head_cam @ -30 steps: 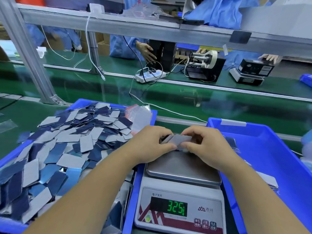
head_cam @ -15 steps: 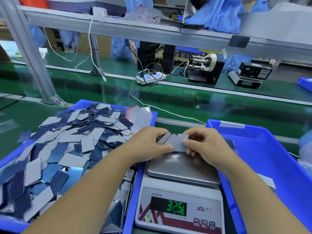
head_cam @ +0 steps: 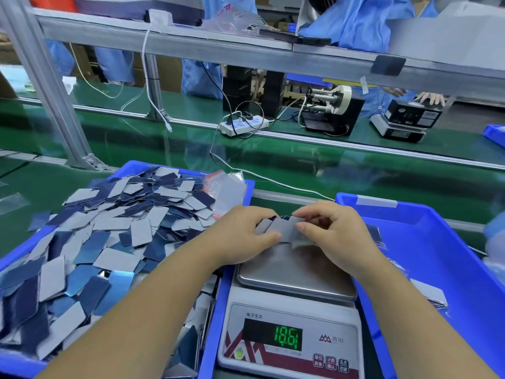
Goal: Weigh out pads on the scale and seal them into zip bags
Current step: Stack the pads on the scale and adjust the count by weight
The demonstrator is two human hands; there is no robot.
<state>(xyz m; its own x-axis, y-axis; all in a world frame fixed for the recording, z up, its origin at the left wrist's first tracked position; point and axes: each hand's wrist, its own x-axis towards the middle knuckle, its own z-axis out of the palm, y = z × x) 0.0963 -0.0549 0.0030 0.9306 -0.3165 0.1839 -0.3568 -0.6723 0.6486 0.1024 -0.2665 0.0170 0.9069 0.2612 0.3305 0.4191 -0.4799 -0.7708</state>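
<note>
Nearest, one digital scale [head_cam: 289,324] sits on the table between two blue bins, its green display [head_cam: 287,337] reading about 18.51, though the last digit is hard to make out. Two bare forearms reach in over it.

Just above the far end of the steel pan [head_cam: 295,272], the left hand [head_cam: 240,236] and the right hand [head_cam: 333,236] each pinch one end of a small fanned stack of grey pads [head_cam: 285,231] — both grips are closed on the stack, thumbs on top. How many pads are in it cannot be counted; whether its lower edge rests on the pan is unclear.

To the left, one bin [head_cam: 235,269] is heaped with loose pads [head_cam: 109,242], grey and dark blue, too many to count. A small bundle of clear zip bags [head_cam: 228,191] with red strips lies at its far corner. To the right, the second bin [head_cam: 437,255] holds what look like a few filled bags along its near wall.

Judging the risk: a fanned stack held only at its ends could slip or splay, dropping pads beside the pan; hands leaning on the pan would also falsify the reading.

Further off runs one green conveyor belt [head_cam: 328,165], then one power strip [head_cam: 243,125], one tape dispenser [head_cam: 333,110] and a second scale [head_cam: 404,124] — other workers' hands beyond.
</note>
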